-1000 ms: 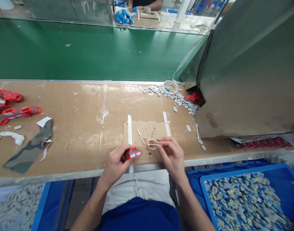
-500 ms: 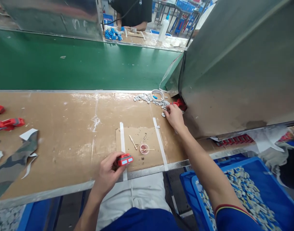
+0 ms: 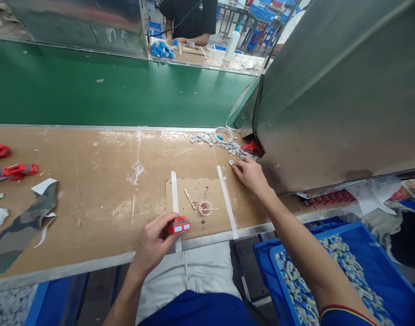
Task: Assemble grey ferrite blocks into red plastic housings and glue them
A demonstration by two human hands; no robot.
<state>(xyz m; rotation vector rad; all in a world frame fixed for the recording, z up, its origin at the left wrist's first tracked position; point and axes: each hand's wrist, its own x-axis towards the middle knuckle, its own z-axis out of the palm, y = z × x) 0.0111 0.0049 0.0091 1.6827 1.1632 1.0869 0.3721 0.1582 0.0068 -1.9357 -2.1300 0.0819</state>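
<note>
My left hand (image 3: 157,241) is closed around a red toy vehicle (image 3: 179,225) with pale blue windows, just above the front edge of the table. Farther right, my right hand (image 3: 251,174) is down at the tabletop, thumb and fingertips drawn together beside a small round silvery-grey piece (image 3: 231,162). Whether anything sits between those fingertips is hidden. Beyond it lie many small flat grey pieces (image 3: 207,138) and a white tape ring (image 3: 224,135). A small cup (image 3: 205,208) with a stick across it and a loose wooden stick (image 3: 190,199) rest on a taped-down cardboard sheet (image 3: 212,188).
More red toy vehicles (image 3: 15,172) and camouflage-patterned cloth (image 3: 27,226) lie at the left. A metal panel (image 3: 330,113) rises on the right, above a blue bin (image 3: 364,240) of small parts. Behind the green surface (image 3: 119,95), a person (image 3: 190,20) sits at another table.
My right hand has drawn slightly back from the pile of grey pieces, toward me, next to the round piece. My left hand still holds the toy vehicle in nearly the same place.
</note>
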